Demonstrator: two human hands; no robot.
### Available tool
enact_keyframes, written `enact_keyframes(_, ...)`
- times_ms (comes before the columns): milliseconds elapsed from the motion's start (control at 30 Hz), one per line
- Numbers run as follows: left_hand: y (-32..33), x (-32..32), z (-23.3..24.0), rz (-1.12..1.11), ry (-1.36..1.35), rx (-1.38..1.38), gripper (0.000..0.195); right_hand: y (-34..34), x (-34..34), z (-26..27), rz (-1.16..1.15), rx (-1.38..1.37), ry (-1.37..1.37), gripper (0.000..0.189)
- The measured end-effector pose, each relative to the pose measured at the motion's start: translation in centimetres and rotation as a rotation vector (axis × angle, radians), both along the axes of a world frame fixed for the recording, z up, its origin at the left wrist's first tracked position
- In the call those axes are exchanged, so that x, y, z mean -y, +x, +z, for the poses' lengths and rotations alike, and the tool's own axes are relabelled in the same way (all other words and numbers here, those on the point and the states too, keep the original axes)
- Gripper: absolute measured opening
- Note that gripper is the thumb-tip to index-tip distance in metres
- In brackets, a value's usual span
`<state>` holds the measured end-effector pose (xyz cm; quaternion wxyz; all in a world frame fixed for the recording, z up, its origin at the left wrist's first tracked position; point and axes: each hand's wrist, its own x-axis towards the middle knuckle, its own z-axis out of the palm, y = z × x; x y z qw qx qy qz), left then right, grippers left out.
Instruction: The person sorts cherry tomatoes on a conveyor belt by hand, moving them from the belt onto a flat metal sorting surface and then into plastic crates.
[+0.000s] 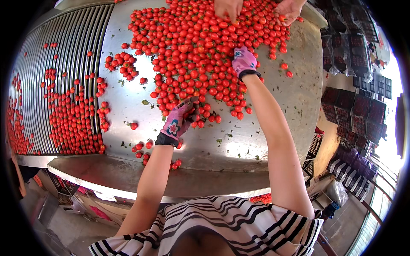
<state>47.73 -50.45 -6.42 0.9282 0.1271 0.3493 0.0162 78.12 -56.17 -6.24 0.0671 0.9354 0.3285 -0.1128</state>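
A broad heap of small red tomatoes [192, 57] covers the middle and far part of a metal sorting table [128, 96]. My left hand [179, 120], in a pink flowered glove with a dark cuff, lies at the near edge of the heap with its fingers curved beside several tomatoes. Whether it grips any is hidden by the glove. At the heap's right side my right hand [244, 62], gloved alike, reaches among the tomatoes. Its fingertips are partly hidden, so I cannot see what they hold.
A conveyor of metal rollers [73, 64] adjoins the table at left and carries many tomatoes. Across the heap, another person's bare hands [228, 8] work among the tomatoes. Stacked dark crates [354, 110] stand at right. Leaf scraps [145, 102] dot the metal.
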Motion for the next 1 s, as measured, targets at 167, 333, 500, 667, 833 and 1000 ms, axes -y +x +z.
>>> enact_keyframes(167,1.1,0.9,0.3,0.135,-0.175,0.028,0.036,-4.4,4.6,3.3,-0.359,-0.683,0.766,0.032)
enact_keyframes(333,2.8,2.9,1.6,0.132,-0.317,0.069,0.041,-14.6,6.0,6.7,-0.079,-0.739,0.852,0.026)
enact_keyframes(500,0.8,3.3,0.1,0.132,-0.327,-0.007,0.033,-10.0,5.4,2.8,0.004,-0.144,0.52,0.038)
enact_keyframes(667,-2.4,2.6,1.8,0.123,-0.289,-0.062,0.027,-11.4,4.4,-0.2,0.2,0.132,0.296,0.055)
enact_keyframes(833,-6.6,0.4,3.3,0.177,-0.221,-0.003,0.024,-16.0,6.1,2.8,0.16,-0.271,0.32,0.041)
enact_keyframes(1000,-9.7,-1.8,2.6,0.224,-0.18,-0.026,0.027,-10.0,6.7,1.1,-0.26,-0.263,0.798,0.023)
